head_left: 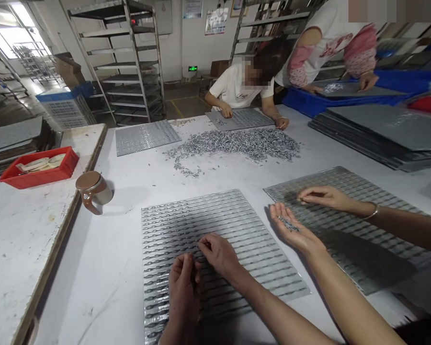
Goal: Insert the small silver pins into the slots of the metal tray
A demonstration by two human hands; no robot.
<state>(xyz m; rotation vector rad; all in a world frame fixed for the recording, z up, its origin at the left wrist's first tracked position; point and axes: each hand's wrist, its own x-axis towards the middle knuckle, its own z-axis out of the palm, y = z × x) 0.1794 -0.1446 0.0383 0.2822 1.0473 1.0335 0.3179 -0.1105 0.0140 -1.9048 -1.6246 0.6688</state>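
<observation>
A grey board [222,211] with rows of small, shiny, spindle-shaped metal pieces lies in front of me. Above its left half is my left hand [185,282], closed with the fingers curled in; what it holds is hidden. Just to the right, my right hand [221,254] is over the rows, thumb and forefinger pinched together. Whatever is between those fingertips is too small to make out. The two hands are close together near the middle of the board.
A co-worker's hands [301,235] are over another board [345,182] at right, one palm holding small metal pieces. Beyond lie a pile of metal pieces [237,143] and a filled board [147,136]. A brown mug [95,189], a red bin [39,172] and stacked boards [388,129] stand around.
</observation>
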